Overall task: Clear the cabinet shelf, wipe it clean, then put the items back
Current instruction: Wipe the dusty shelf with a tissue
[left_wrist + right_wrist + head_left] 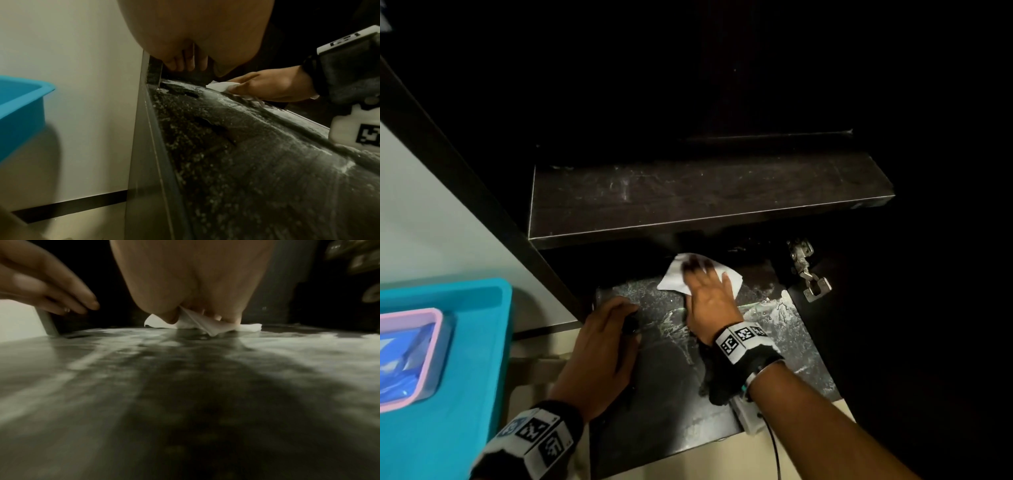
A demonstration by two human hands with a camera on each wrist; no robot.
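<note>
A dark cabinet shelf (671, 377) is streaked with white dust and smears. A white wipe (674, 277) lies flat on its back part, and my right hand (703, 277) presses down on it with straight, spread fingers. In the right wrist view a fold of the wipe (209, 327) rises under the palm (195, 288). My left hand (606, 329) rests at the shelf's left edge beside the cabinet's side panel (482, 192), holding nothing; its fingers (185, 63) touch the panel's edge. No items stand on the shelf.
An upper shelf (688, 198), also dusty, overhangs the back of the lower one. A metal hinge (806, 270) sits at the right, by the open door. On the left stands a blue bin (465, 359) with a pink-rimmed container (414, 359) inside.
</note>
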